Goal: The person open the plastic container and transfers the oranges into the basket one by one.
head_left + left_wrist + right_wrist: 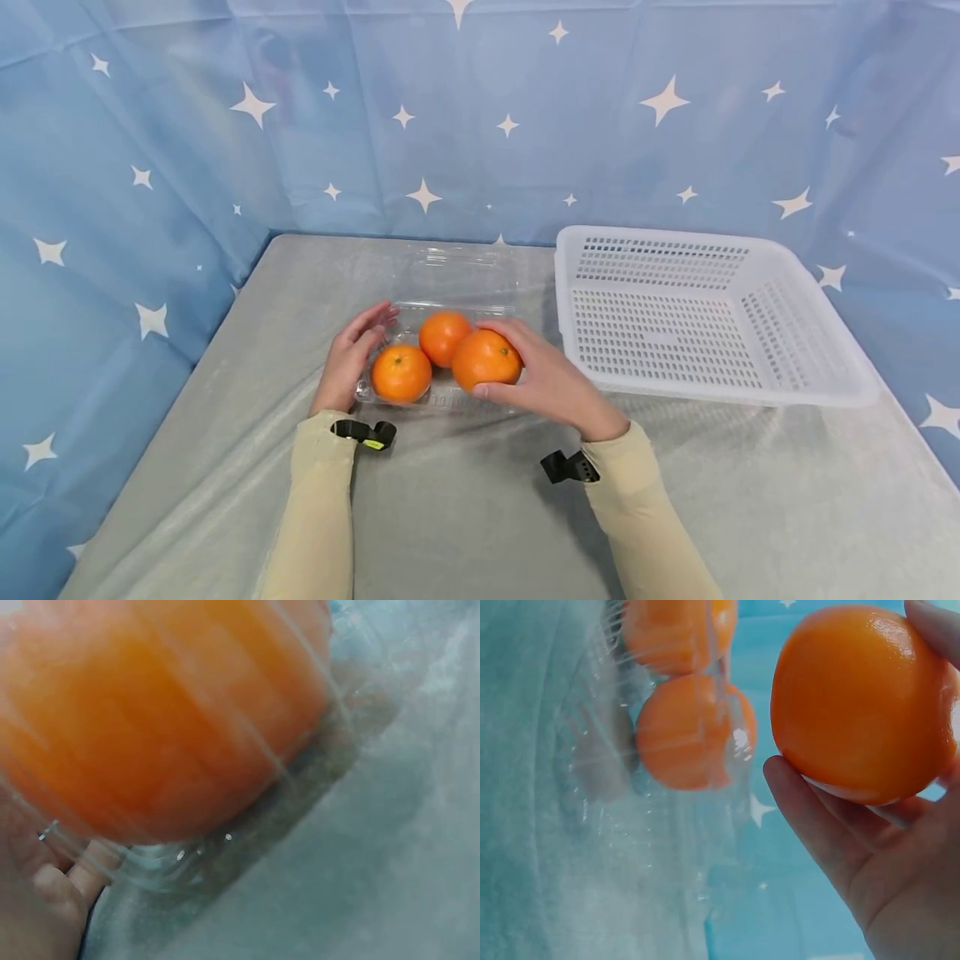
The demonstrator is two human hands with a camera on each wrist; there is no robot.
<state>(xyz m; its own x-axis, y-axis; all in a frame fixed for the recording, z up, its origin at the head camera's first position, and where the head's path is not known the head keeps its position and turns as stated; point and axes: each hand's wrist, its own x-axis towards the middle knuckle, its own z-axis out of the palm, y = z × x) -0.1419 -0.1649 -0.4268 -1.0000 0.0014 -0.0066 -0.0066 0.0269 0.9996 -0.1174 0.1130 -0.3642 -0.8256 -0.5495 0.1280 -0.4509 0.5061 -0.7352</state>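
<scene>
A clear plastic clamshell box (459, 402) sits on the table with its lid (465, 275) folded back. Two oranges are inside it, the front-left orange (401, 373) and another orange (444, 337) behind it to the right. My right hand (551, 379) grips a third orange (486, 360) over the right part of the box, thumb in front and fingers behind. In the right wrist view, this orange (862, 705) appears apart from the two in the box. At the box's left side, my left hand (351, 354) rests with relaxed fingers, seen through the plastic in the left wrist view.
A white perforated plastic basket (810, 392) stands to the right of the box. Grey cloth covers the table (450, 500). A blue curtain with white stars (510, 75) hangs behind and along the sides.
</scene>
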